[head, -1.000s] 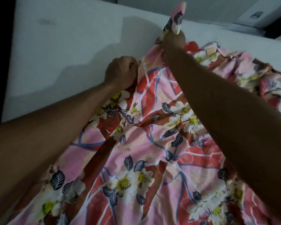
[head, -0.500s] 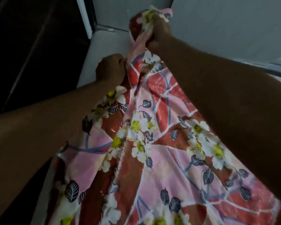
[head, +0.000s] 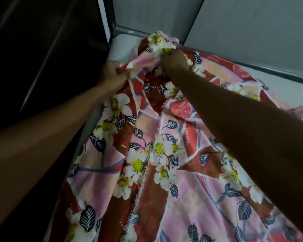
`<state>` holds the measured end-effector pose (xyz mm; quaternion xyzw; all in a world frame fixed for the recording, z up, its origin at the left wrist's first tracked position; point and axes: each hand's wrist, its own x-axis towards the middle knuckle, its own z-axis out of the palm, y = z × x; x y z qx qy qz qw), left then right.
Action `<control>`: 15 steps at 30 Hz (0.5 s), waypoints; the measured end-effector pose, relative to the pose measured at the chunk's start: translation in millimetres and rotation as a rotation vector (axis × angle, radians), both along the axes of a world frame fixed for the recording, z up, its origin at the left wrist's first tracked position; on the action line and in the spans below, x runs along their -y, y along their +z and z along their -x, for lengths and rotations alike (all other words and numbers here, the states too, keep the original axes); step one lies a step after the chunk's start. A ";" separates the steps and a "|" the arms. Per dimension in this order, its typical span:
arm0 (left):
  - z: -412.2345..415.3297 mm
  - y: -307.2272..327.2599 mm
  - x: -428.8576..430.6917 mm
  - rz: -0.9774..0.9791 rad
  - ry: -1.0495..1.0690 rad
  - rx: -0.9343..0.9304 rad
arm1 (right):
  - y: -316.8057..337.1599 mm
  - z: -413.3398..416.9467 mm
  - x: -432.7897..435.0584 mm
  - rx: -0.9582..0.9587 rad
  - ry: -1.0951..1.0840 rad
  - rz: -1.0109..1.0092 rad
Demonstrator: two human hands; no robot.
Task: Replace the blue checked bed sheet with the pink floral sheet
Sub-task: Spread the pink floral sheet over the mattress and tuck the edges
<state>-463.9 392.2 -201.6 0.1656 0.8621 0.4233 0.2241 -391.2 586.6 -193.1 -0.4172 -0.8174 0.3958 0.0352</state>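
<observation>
The pink floral sheet (head: 164, 154) lies rumpled over the white mattress (head: 122, 48), reaching from the near edge up to the far corner. My left hand (head: 112, 72) grips a bunched fold of the sheet at the mattress's left edge. My right hand (head: 173, 60) holds the sheet's bunched end near the far corner, by the wall. No blue checked sheet is in view.
A grey wall (head: 252, 28) runs along the far side of the bed. A dark tall surface (head: 42, 49) stands close on the left, with a narrow gap beside the mattress. Bare mattress (head: 287, 89) shows at the right.
Both hands have carried the sheet's end toward the mattress's far left corner and lowered it. The view has swung left, bringing the dark surface and wall corner into sight.
</observation>
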 end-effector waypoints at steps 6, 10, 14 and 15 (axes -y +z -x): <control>50.0 35.5 -8.4 0.018 0.338 -0.348 | 39.4 76.8 28.9 -0.255 -0.030 0.326; 58.1 22.4 3.6 0.118 0.288 -0.509 | 20.7 102.3 48.4 -0.437 -0.027 0.220; 38.3 2.9 9.1 0.227 0.203 -0.642 | -0.9 103.7 56.7 -0.268 0.190 0.107; 34.1 -0.9 8.2 0.269 0.192 -0.665 | -8.9 108.0 54.6 -0.233 0.314 0.118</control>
